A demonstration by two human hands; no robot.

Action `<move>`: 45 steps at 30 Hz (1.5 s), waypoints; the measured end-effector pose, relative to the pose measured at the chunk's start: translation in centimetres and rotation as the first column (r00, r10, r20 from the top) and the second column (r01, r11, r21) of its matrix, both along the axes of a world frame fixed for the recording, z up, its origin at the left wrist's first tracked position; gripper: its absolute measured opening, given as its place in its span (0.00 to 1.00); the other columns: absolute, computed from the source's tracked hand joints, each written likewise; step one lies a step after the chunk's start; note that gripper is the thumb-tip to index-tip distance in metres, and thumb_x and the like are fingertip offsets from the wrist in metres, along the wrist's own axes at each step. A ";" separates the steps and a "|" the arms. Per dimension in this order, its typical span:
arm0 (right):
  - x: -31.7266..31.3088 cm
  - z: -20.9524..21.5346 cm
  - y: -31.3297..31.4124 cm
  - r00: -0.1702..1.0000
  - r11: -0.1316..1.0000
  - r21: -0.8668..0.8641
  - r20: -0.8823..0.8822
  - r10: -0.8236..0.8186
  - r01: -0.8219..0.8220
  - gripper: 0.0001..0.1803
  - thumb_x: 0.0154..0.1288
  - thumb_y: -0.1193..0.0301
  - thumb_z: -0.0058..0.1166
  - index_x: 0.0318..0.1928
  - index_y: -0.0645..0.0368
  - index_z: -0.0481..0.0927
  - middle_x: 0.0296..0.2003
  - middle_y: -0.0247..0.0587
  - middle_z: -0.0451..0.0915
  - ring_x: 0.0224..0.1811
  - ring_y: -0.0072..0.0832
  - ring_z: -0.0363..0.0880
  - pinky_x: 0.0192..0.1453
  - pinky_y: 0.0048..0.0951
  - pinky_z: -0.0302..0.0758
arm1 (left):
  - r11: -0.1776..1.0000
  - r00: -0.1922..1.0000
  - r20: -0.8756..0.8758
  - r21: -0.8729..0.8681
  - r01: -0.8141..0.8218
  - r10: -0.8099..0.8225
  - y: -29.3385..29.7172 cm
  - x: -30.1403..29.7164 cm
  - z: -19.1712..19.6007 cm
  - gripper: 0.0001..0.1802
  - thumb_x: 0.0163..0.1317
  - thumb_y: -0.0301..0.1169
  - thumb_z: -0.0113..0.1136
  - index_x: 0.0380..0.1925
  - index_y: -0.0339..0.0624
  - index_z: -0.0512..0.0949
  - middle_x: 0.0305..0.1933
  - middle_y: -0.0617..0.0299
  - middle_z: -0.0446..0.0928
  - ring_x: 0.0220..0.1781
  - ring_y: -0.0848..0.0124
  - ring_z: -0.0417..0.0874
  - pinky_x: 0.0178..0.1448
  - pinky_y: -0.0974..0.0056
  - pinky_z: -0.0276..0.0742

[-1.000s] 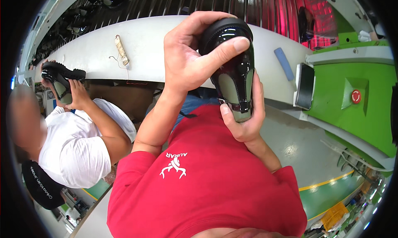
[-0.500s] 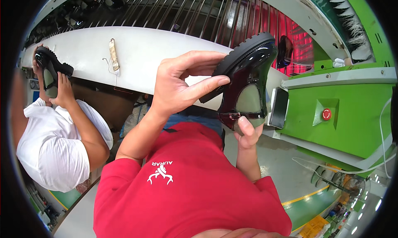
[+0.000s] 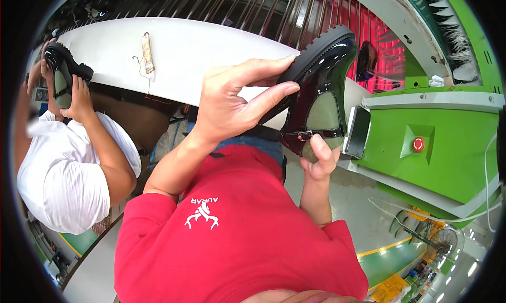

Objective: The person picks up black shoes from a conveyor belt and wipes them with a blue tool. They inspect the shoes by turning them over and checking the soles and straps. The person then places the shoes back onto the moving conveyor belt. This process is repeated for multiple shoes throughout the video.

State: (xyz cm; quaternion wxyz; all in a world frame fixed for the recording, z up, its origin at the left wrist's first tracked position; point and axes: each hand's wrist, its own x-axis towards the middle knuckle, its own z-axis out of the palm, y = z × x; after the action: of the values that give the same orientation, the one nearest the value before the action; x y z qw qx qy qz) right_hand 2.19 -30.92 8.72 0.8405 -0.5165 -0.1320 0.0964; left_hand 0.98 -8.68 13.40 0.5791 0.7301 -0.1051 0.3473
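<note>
I hold a black patent strap shoe [image 3: 337, 76] tilted on its side, toe up and away from me, its chunky ridged sole [image 3: 320, 49] facing left. My left hand [image 3: 237, 100] pinches the sole's edge near its middle, between thumb and fingers. My right hand [image 3: 322, 159] supports the heel end, a fingertip beside the small buckle [image 3: 304, 136] on the strap. Grey-green material [image 3: 322, 113] fills the shoe's opening. Part of the heel and the right hand's other fingers are hidden behind the shoe.
A white worktop [image 3: 179, 60] runs ahead, with a cream strip [image 3: 147, 52] and loose thread on it. Beyond lie metal rollers [image 3: 253, 18] and a red-lit opening holding a shoe [image 3: 367, 60]. Right: a dark phone-like slab [image 3: 358, 132] and green machine [image 3: 390, 160]. Left: a co-worker holds another shoe [image 3: 63, 73].
My left fingers have shifted along the sole, their tips now closer to its edge. The shoe and both hands sit slightly higher and farther right in the picture; the whole view has shifted a little.
</note>
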 end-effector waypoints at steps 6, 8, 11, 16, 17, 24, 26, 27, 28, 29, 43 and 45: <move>-0.2 0.7 0.6 1.000 1.000 -0.019 -0.020 -0.024 0.023 0.36 0.64 0.70 0.58 0.73 0.69 0.74 0.64 0.50 0.82 0.64 0.39 0.83 0.71 0.42 0.78 | 0.999 0.999 0.005 0.023 -0.033 0.033 0.1 -0.1 -0.3 0.21 0.63 0.18 0.79 0.56 0.30 0.88 0.47 0.49 0.92 0.45 0.69 0.95 0.52 0.66 0.92; 0.0 0.7 0.5 1.000 1.000 -0.026 -0.025 -0.019 0.018 0.35 0.65 0.70 0.58 0.73 0.68 0.74 0.64 0.49 0.82 0.64 0.38 0.83 0.70 0.41 0.78 | 0.999 0.999 -0.015 0.018 -0.032 0.032 0.0 -0.2 -0.2 0.20 0.64 0.18 0.78 0.57 0.30 0.88 0.48 0.49 0.92 0.45 0.71 0.94 0.51 0.67 0.92; -0.1 0.7 0.6 0.999 0.997 -0.076 -0.038 -0.031 0.029 0.34 0.65 0.71 0.59 0.72 0.68 0.75 0.63 0.47 0.82 0.63 0.36 0.83 0.70 0.39 0.78 | 0.997 0.993 -0.094 0.011 -0.076 0.077 -0.5 -0.5 -0.4 0.17 0.69 0.18 0.74 0.57 0.29 0.88 0.49 0.50 0.92 0.45 0.74 0.93 0.49 0.68 0.91; 0.3 2.1 0.4 0.998 0.967 -0.251 -0.054 0.033 -0.046 0.51 0.64 0.72 0.62 0.85 0.71 0.55 0.69 0.50 0.76 0.70 0.34 0.77 0.76 0.36 0.73 | 0.978 0.985 -0.175 -0.205 -0.048 0.012 -1.0 -0.2 -2.2 0.14 0.73 0.18 0.69 0.57 0.29 0.88 0.49 0.53 0.92 0.45 0.75 0.91 0.48 0.69 0.90; 0.4 2.4 0.6 0.999 0.960 -0.275 -0.020 0.045 -0.049 0.51 0.64 0.72 0.63 0.85 0.71 0.55 0.70 0.51 0.76 0.72 0.35 0.76 0.77 0.37 0.72 | 0.971 0.986 -0.169 -0.237 -0.031 -0.010 -0.8 -0.1 -2.5 0.14 0.74 0.18 0.69 0.57 0.29 0.88 0.49 0.53 0.92 0.45 0.74 0.91 0.49 0.68 0.90; 1.0 1.7 1.3 0.959 0.959 -0.195 0.158 0.237 -0.205 0.53 0.64 0.69 0.65 0.85 0.74 0.53 0.77 0.57 0.69 0.80 0.40 0.70 0.84 0.40 0.64 | 0.942 0.993 -0.094 -0.334 0.036 -0.071 3.3 1.7 0.4 0.10 0.77 0.25 0.68 0.53 0.34 0.91 0.50 0.58 0.88 0.48 0.74 0.90 0.50 0.69 0.89; 0.7 1.5 1.7 0.961 0.958 -0.196 0.136 0.239 -0.210 0.54 0.64 0.68 0.66 0.85 0.75 0.54 0.78 0.58 0.69 0.80 0.41 0.70 0.84 0.40 0.63 | 0.953 0.993 -0.052 -0.292 0.082 -0.101 3.8 2.1 0.6 0.10 0.75 0.23 0.70 0.52 0.34 0.91 0.47 0.59 0.87 0.45 0.77 0.89 0.46 0.73 0.87; 0.6 1.7 1.8 0.962 0.957 -0.196 0.128 0.242 -0.215 0.54 0.64 0.68 0.66 0.85 0.75 0.54 0.78 0.58 0.69 0.80 0.41 0.70 0.84 0.40 0.63 | 0.951 0.994 -0.042 -0.298 0.087 -0.104 3.7 2.2 0.5 0.10 0.74 0.22 0.71 0.52 0.34 0.91 0.47 0.59 0.87 0.44 0.77 0.89 0.45 0.74 0.87; 0.7 1.8 1.9 0.962 0.956 -0.196 0.121 0.246 -0.220 0.54 0.64 0.68 0.66 0.85 0.75 0.54 0.78 0.58 0.69 0.80 0.41 0.70 0.84 0.40 0.63 | 0.948 0.994 -0.032 -0.304 0.091 -0.106 3.8 2.2 0.4 0.10 0.73 0.21 0.71 0.52 0.34 0.91 0.46 0.60 0.87 0.43 0.78 0.88 0.44 0.75 0.86; 0.7 1.5 1.8 0.960 0.953 -0.225 0.142 0.240 -0.205 0.53 0.64 0.70 0.65 0.85 0.75 0.55 0.78 0.58 0.69 0.78 0.41 0.73 0.82 0.39 0.67 | 0.956 0.994 -0.048 -0.282 0.080 -0.098 4.0 2.1 0.2 0.10 0.73 0.21 0.71 0.51 0.33 0.91 0.45 0.60 0.86 0.43 0.78 0.88 0.43 0.75 0.85; -0.7 1.0 5.5 0.696 0.726 -0.583 0.689 0.203 0.366 0.59 0.45 0.62 0.85 0.79 0.65 0.72 0.60 0.58 0.77 0.56 0.50 0.82 0.57 0.45 0.84 | 0.882 0.985 -0.042 -0.441 -0.167 0.165 1.1 1.7 -4.0 0.28 0.80 0.37 0.67 0.70 0.34 0.73 0.54 0.60 0.82 0.54 0.73 0.82 0.63 0.66 0.79; -0.6 2.2 5.5 0.644 0.720 -0.600 0.711 0.281 0.348 0.53 0.47 0.55 0.84 0.74 0.62 0.79 0.51 0.47 0.83 0.43 0.41 0.85 0.46 0.40 0.83 | 0.804 0.979 -0.102 -0.559 -0.202 0.175 2.0 0.7 -4.1 0.22 0.81 0.40 0.65 0.63 0.35 0.76 0.51 0.61 0.83 0.49 0.75 0.83 0.58 0.67 0.81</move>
State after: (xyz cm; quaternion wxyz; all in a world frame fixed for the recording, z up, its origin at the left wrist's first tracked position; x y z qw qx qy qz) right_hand 1.56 -25.47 10.92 0.4480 -0.7840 -0.4165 -0.1057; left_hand 1.73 -6.65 9.25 0.7344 0.5397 0.0888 0.4018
